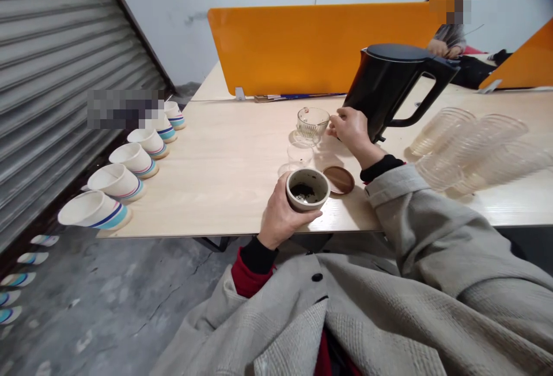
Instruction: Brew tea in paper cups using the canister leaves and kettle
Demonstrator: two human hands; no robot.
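My left hand is wrapped round a pale ceramic cup above the table's front edge; dark bits like tea leaves lie inside. My right hand reaches forward, its fingers pinched at the right side of a ribbed glass cup. Whether that cup has a handle there is hidden by the fingers. Between the two cups stands a small clear cup. A round brown wooden disc lies beside the ceramic cup. Just behind my right hand is a black electric kettle.
Paper cups with blue stripes line the table's left edge. Stacks of clear plastic cups lie on the right. An orange divider stands across the back, with another person's hands beyond it. A roller shutter borders the left.
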